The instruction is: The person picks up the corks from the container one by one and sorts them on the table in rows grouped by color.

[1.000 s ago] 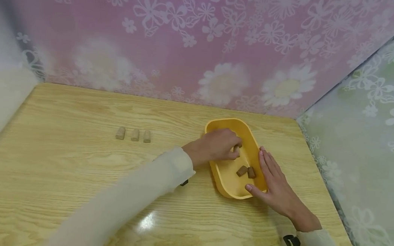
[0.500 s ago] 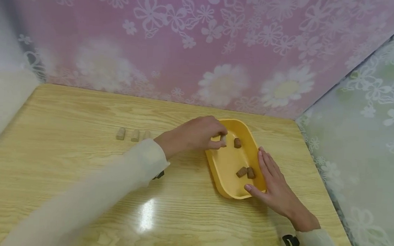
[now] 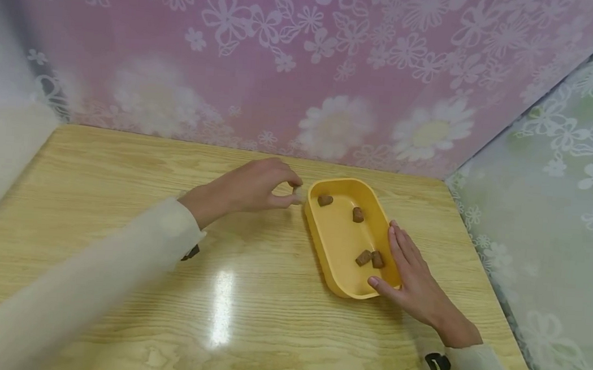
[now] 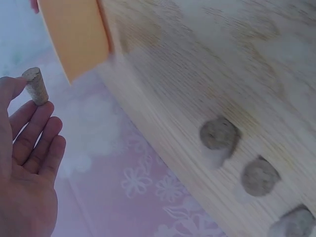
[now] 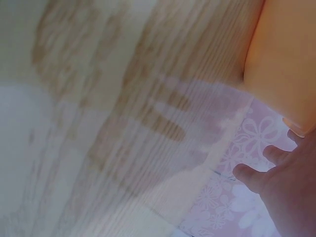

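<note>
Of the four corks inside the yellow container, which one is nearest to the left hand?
The cork in the far left corner of the yellow container, closest to the left hand. The other three corks all lie farther right.

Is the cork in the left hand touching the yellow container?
Apart: the left wrist view shows a clear gap between the cork and container.

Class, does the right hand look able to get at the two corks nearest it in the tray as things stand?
Probably yes: the right hand rests against the side of the tray, close to the two corks, and nothing seems to cover them.
</note>
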Tool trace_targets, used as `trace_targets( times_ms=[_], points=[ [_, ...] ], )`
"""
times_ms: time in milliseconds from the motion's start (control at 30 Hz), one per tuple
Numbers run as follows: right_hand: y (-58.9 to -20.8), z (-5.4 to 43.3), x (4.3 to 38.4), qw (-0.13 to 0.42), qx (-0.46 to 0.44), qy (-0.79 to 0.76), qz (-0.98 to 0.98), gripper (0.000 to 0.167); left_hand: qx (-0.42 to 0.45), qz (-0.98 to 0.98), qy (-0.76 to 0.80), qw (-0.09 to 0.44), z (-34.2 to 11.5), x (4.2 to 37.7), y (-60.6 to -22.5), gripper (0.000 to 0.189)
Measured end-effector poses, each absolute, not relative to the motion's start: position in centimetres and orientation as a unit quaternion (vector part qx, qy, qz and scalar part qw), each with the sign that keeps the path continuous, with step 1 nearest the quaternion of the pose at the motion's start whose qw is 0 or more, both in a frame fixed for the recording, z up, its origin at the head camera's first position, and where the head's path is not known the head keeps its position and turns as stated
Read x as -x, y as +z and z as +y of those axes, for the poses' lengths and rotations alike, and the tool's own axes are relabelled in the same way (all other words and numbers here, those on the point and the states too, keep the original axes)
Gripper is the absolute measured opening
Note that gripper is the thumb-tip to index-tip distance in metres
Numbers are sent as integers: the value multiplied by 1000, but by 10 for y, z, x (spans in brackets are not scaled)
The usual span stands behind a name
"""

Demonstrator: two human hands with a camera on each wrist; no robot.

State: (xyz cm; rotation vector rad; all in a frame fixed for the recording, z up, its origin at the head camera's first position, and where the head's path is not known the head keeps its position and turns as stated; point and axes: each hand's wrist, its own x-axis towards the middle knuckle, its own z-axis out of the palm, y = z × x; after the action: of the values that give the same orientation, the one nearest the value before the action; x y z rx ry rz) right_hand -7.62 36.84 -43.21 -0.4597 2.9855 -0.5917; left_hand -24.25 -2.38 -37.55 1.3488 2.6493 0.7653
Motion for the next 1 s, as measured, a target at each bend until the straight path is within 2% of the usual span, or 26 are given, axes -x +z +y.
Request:
trace_targets(
  times_ms=[367,700,1000],
  points=[
    [-433,368,76,29,149,-194,969,110,-399,881,245,63,-63,242,-392,42],
    [-433,367,77,33,145,-200,968,109,-378,889,243,88,-91,245,-413,39],
    [-433,368,76,25,151,-190,970,110,-379,891,235,88,-107,245,-423,39]
  ],
)
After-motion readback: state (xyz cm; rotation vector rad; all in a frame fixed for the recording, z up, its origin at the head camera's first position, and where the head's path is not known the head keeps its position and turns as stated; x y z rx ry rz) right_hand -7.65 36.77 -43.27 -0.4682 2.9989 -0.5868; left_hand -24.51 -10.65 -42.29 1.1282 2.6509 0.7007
